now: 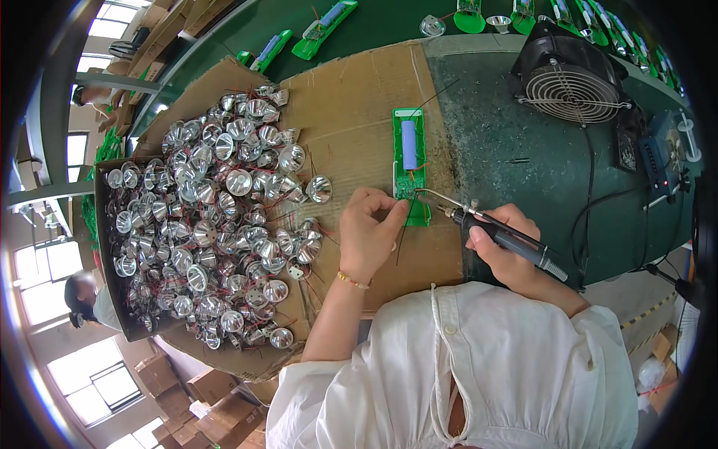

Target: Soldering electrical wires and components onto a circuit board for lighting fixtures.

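A green plastic housing (420,139) lies on the cardboard in front of me, holding a purple cylindrical battery (409,146) and a small green circuit board (407,184). My left hand (370,232) is closed in a pinch at the board's left edge; a thin dark wire passes by its fingertips, and what they grip is too small to make out. My right hand (502,238) is wrapped round a black soldering iron (516,245) with a thin metal feed tube. The iron's end reaches the board close to the left fingertips.
Many silver reflector cups (224,194) with red wires fill a box at the left and spill onto the cardboard sheet (329,112). A black fan (572,82) and a blue control box (662,161) stand at the right. More green housings (321,30) line the far side. A person (86,299) is at the far left.
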`<state>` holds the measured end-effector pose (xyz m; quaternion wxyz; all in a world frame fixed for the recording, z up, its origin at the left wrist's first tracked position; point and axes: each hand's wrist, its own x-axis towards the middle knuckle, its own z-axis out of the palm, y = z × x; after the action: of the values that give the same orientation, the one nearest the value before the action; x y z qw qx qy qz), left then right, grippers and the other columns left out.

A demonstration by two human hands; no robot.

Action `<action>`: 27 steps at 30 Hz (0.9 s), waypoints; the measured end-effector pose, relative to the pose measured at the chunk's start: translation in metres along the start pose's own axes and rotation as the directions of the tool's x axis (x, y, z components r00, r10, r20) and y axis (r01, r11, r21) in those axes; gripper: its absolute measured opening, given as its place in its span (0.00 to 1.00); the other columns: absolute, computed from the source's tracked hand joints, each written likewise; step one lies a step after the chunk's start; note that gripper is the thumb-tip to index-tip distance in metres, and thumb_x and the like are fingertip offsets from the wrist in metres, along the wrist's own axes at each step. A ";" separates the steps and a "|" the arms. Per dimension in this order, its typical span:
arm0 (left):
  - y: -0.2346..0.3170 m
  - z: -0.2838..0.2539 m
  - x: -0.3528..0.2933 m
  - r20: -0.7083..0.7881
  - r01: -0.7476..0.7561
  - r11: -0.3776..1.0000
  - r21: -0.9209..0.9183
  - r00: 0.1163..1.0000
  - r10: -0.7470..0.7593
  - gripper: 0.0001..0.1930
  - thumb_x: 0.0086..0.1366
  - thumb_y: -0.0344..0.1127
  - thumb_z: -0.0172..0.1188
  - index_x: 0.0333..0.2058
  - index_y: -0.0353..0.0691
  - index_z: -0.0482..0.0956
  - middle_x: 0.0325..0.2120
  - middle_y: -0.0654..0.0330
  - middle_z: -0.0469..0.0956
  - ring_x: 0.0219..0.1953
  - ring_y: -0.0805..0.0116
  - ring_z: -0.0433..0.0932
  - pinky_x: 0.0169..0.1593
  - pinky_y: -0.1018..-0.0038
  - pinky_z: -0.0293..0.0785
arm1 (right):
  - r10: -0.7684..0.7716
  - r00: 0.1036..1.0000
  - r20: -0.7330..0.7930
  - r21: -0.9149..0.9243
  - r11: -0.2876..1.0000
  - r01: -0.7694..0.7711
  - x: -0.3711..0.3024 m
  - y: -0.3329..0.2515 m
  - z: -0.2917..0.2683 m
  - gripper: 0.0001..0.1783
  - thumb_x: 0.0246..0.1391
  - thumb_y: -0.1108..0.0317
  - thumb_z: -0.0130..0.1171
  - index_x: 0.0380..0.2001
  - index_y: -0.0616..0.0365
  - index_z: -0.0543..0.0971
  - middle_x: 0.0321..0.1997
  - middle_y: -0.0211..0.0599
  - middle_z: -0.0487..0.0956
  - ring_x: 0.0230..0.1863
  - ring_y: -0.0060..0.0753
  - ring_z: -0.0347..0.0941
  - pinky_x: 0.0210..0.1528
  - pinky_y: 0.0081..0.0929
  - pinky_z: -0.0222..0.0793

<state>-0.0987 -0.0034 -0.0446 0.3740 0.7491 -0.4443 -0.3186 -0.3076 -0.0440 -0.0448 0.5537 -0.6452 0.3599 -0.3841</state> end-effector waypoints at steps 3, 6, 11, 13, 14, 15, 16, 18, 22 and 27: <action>-0.001 -0.001 0.002 -0.004 -0.009 1.000 0.005 1.000 0.009 0.08 0.50 0.33 0.62 0.23 0.33 0.78 0.25 0.58 0.71 0.25 0.69 0.71 0.30 0.76 0.67 | 0.045 0.999 -0.024 0.043 0.998 -0.044 0.000 0.001 0.001 0.09 0.51 0.71 0.55 0.31 0.66 0.69 0.22 0.39 0.76 0.22 0.22 0.73 0.24 0.19 0.70; 0.001 -0.001 0.002 0.003 -0.001 1.000 -0.004 1.000 0.001 0.08 0.50 0.32 0.62 0.23 0.33 0.78 0.25 0.58 0.72 0.25 0.69 0.71 0.30 0.76 0.67 | 0.053 0.993 -0.102 0.130 0.991 -0.040 -0.002 0.001 0.001 0.09 0.49 0.72 0.57 0.31 0.67 0.70 0.23 0.39 0.77 0.23 0.22 0.75 0.25 0.18 0.71; 0.004 -0.004 0.004 0.032 0.003 1.000 0.021 0.999 -0.003 0.08 0.50 0.33 0.62 0.23 0.32 0.78 0.26 0.59 0.72 0.24 0.71 0.71 0.29 0.77 0.67 | 0.056 0.995 -0.077 0.133 0.990 -0.045 0.000 0.002 0.000 0.10 0.50 0.72 0.56 0.32 0.67 0.70 0.24 0.40 0.77 0.24 0.22 0.75 0.25 0.18 0.71; 0.005 -0.006 0.005 0.047 0.025 1.000 0.010 0.999 -0.026 0.08 0.50 0.33 0.62 0.23 0.32 0.78 0.25 0.59 0.72 0.24 0.71 0.71 0.28 0.77 0.67 | 0.056 0.997 -0.048 0.134 0.990 -0.049 0.001 0.001 0.002 0.09 0.52 0.72 0.54 0.33 0.67 0.69 0.22 0.39 0.75 0.22 0.21 0.71 0.25 0.19 0.69; 0.006 -0.006 0.005 0.065 0.048 0.999 0.000 0.997 -0.048 0.09 0.50 0.33 0.62 0.23 0.32 0.78 0.25 0.59 0.72 0.23 0.72 0.71 0.28 0.77 0.67 | 0.057 0.997 -0.046 0.134 0.990 -0.050 0.002 0.001 0.003 0.09 0.52 0.72 0.54 0.33 0.67 0.69 0.22 0.39 0.75 0.22 0.21 0.71 0.25 0.19 0.69; 0.006 -0.006 0.006 0.065 0.050 0.999 0.000 0.997 -0.050 0.09 0.50 0.33 0.62 0.23 0.32 0.78 0.25 0.59 0.72 0.23 0.72 0.71 0.28 0.77 0.67 | 0.079 0.995 -0.058 0.156 0.985 -0.069 0.002 0.002 0.004 0.09 0.50 0.72 0.55 0.32 0.67 0.69 0.23 0.39 0.76 0.23 0.21 0.73 0.25 0.18 0.70; 0.006 -0.007 0.007 0.080 0.052 0.999 -0.004 0.995 -0.052 0.09 0.50 0.33 0.62 0.23 0.32 0.78 0.26 0.59 0.72 0.23 0.72 0.71 0.27 0.77 0.67 | 0.100 0.993 -0.069 0.180 0.980 -0.087 0.004 0.003 0.005 0.10 0.49 0.72 0.57 0.31 0.67 0.70 0.24 0.38 0.77 0.23 0.21 0.74 0.25 0.18 0.70; 0.005 -0.008 0.009 0.096 0.056 0.998 -0.007 0.994 -0.055 0.09 0.50 0.33 0.62 0.23 0.32 0.78 0.26 0.59 0.72 0.23 0.72 0.71 0.27 0.77 0.67 | 0.103 0.992 -0.075 0.209 0.974 -0.085 0.006 0.003 0.009 0.09 0.49 0.72 0.57 0.30 0.67 0.70 0.24 0.37 0.77 0.23 0.21 0.74 0.24 0.18 0.70; 0.001 -0.009 0.011 0.126 0.086 0.995 -0.052 0.989 -0.079 0.08 0.50 0.33 0.62 0.22 0.32 0.78 0.26 0.59 0.72 0.23 0.73 0.71 0.26 0.78 0.66 | 0.155 0.986 -0.054 0.241 0.961 -0.138 0.008 0.008 0.010 0.09 0.49 0.72 0.57 0.29 0.66 0.70 0.22 0.35 0.76 0.22 0.20 0.73 0.23 0.17 0.69; 0.001 -0.008 0.012 0.128 0.098 0.992 -0.079 0.988 -0.088 0.09 0.49 0.33 0.62 0.22 0.31 0.78 0.26 0.59 0.72 0.23 0.73 0.70 0.26 0.78 0.66 | 0.186 0.980 -0.069 0.242 0.956 -0.164 0.007 0.007 0.008 0.09 0.50 0.72 0.57 0.30 0.65 0.70 0.22 0.36 0.76 0.23 0.19 0.73 0.23 0.16 0.68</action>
<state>-0.0877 -0.0123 -0.0409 0.3618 0.7311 -0.4174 -0.4004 -0.2975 -0.0474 -0.0520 0.6412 -0.5224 0.3924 -0.4024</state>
